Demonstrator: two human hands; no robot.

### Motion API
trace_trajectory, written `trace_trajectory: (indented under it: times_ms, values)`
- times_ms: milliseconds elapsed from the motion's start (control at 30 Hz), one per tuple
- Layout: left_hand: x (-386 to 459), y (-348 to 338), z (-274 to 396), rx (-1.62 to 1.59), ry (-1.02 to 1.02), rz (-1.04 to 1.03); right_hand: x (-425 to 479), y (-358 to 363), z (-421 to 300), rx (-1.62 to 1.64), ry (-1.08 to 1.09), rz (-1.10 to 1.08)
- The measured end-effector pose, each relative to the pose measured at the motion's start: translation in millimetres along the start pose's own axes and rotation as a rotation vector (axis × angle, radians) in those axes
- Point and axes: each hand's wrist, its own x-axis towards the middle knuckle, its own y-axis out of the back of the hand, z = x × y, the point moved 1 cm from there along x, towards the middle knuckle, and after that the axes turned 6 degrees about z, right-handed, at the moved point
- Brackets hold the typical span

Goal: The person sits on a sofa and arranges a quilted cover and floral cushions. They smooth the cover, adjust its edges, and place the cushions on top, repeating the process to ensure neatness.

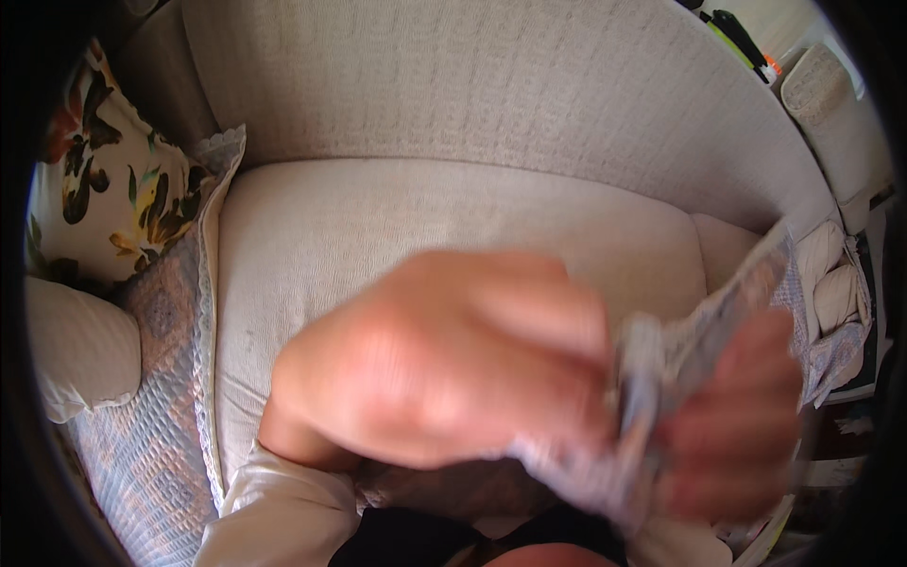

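Observation:
A quilted, patterned sofa cover with a pale lace edge (641, 397) is bunched between my two hands, right of the middle. My left hand (453, 361), blurred by motion, is closed on one part of it. Just to its right, my right hand (737, 418) grips another part, also blurred. From there a strip of the cloth stretches up to the sofa's right side. Some of the cloth hangs below my left hand. Which folds each finger holds cannot be told.
Beneath my hands lies the beige sofa seat (319, 234), with the backrest (460, 78) behind. A similar quilted cover (170, 368) and a floral cushion (106, 177) are at the left. Several pens or tools (737, 42) lie beyond the backrest at the upper right.

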Motion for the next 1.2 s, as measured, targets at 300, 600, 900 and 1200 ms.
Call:
trace_trajectory:
  times_ms: [300,600,900,1200]
  values:
    - [5.7,-45.4,5.0,-0.236,-0.3,0.175,-12.6,55.2,-22.2,0.061,0.056,-0.348]
    - [1.1,-57.8,7.9,-0.201,-0.261,0.352,-10.3,27.9,-39.3,0.4,-0.306,-0.108]
    - [7.5,-81.1,25.6,-0.452,-0.115,0.693,-9.1,25.4,-51.3,0.347,-0.519,-0.156]
    - [5.5,-90.7,19.5,-0.688,-0.19,0.721,-27.8,-13.6,-21.6,0.495,-0.217,0.288]
